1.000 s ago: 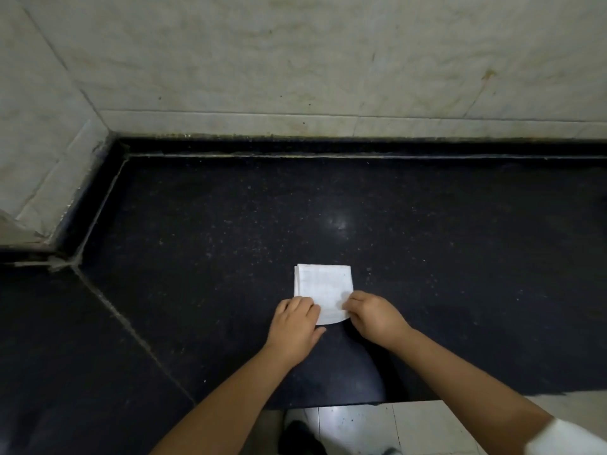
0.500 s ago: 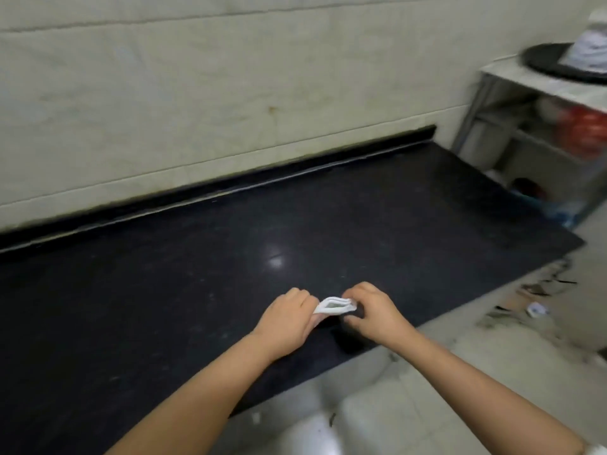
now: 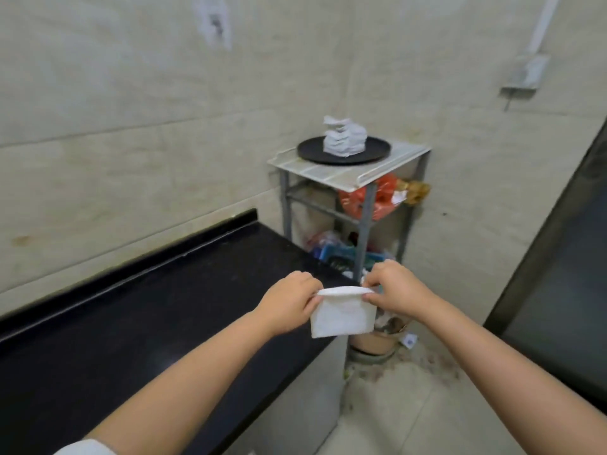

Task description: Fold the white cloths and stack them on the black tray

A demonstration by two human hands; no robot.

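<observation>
A black tabletop [image 3: 138, 323] runs along the tiled wall; beside its far end stands a metal rack [image 3: 358, 198] with red bags on its lower shelf; on the rack's top shelf lies the black tray [image 3: 312, 150], bearing a stack of folded white cloths [image 3: 345, 141]; the left hand [image 3: 289, 303] and the right hand [image 3: 397, 290] each pinch an upper corner of a folded white cloth [image 3: 343, 318], each grip closed on it; the cloth hangs in the air past the tabletop's end, well apart from the tray.
</observation>
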